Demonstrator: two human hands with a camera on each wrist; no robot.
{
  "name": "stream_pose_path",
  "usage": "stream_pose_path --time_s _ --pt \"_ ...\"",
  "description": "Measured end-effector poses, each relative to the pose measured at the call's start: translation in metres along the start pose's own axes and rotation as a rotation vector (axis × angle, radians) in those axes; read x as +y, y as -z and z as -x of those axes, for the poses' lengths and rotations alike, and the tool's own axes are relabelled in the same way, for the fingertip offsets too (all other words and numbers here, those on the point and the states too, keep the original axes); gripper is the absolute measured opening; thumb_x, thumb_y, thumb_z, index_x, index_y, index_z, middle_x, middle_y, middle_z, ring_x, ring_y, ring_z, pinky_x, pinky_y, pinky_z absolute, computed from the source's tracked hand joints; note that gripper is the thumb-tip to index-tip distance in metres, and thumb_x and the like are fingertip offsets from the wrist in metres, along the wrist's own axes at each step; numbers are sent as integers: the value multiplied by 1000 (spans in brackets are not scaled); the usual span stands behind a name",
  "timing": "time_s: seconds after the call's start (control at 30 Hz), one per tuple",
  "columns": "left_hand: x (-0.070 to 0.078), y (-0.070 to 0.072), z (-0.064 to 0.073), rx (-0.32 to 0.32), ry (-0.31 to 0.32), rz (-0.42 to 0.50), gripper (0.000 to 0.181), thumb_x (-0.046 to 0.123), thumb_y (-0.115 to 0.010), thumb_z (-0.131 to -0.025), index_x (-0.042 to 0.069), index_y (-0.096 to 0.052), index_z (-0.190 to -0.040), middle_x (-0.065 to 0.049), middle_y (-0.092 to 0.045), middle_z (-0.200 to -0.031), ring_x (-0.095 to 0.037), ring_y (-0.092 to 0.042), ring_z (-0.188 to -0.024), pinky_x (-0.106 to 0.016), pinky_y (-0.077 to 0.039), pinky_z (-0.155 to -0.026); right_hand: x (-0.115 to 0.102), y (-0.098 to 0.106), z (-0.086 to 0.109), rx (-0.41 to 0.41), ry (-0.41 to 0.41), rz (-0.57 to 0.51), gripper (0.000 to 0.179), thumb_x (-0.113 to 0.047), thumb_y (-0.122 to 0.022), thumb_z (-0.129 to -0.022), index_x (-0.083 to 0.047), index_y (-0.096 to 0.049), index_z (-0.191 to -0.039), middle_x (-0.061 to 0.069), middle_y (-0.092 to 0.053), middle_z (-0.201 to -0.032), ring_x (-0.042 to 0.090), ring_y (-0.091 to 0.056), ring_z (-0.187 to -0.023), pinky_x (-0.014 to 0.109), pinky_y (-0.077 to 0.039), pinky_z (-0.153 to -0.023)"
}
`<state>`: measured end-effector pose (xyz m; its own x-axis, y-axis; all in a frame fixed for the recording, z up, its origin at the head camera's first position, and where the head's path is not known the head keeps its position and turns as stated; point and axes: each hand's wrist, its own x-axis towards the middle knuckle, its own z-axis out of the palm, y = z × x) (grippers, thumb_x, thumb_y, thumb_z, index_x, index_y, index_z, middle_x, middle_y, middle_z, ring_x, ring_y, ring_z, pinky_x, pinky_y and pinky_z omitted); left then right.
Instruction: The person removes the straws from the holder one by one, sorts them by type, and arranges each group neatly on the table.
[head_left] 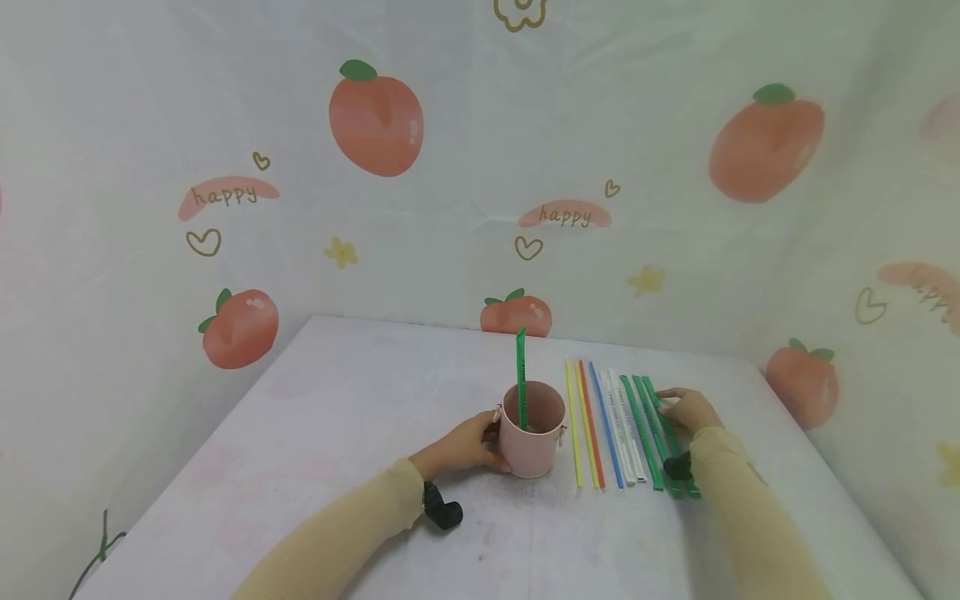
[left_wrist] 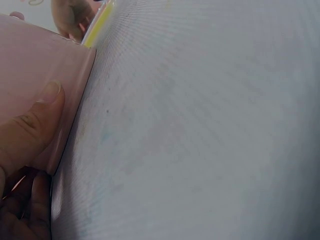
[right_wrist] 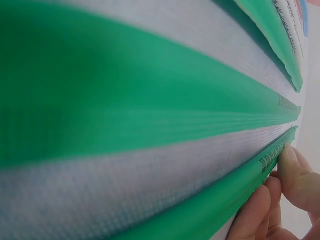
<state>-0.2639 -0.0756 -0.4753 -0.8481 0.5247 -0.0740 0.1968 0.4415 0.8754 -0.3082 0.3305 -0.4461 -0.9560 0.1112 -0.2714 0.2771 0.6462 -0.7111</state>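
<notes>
A pink bucket-shaped cup [head_left: 528, 457] with small side rings stands on the table, and one green paper-wrapped straw [head_left: 521, 367] stands upright in it. My left hand [head_left: 463, 443] holds the cup from its left side, with the thumb [left_wrist: 42, 112] against the wall in the left wrist view. At the right end of a row of straws, my right hand [head_left: 692, 411] pinches the far part of the outermost green-wrapped straw [right_wrist: 210, 202] between thumb and fingers. Its near end runs under my wrist in the head view.
Left of the pinched straw lie two more green-wrapped straws [head_left: 640, 429], then white-wrapped straws [head_left: 622, 425], a blue one [head_left: 606, 425], a red one [head_left: 592, 425] and yellow ones [head_left: 573, 425], all roughly parallel. A patterned cloth [head_left: 450, 250] hangs behind the table [head_left: 360, 375].
</notes>
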Motion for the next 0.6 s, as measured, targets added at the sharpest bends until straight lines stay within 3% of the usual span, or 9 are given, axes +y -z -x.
stream_pose_path --time_s 0.23,0.6 --pt "1 1 1 -11 -11 -14 93 16 -85 -73 5 -33 -149 -9 -44 -148 -27 -45 -135 -40 -38 -113 -1 0 3 -1 -10 -7 47 -4 -58 -93 4 -45 -138 31 -53 -124 18 -61 -83 27 -57 -71" --pt "-1 1 -1 -15 -15 -17 93 16 -86 -73 4 -33 -148 -10 -44 -148 -28 -45 -135 -41 -37 -114 -3 1 6 -21 -9 -11 49 -5 -57 -94 3 -43 -140 36 -40 -137 21 -62 -92 30 -58 -79"
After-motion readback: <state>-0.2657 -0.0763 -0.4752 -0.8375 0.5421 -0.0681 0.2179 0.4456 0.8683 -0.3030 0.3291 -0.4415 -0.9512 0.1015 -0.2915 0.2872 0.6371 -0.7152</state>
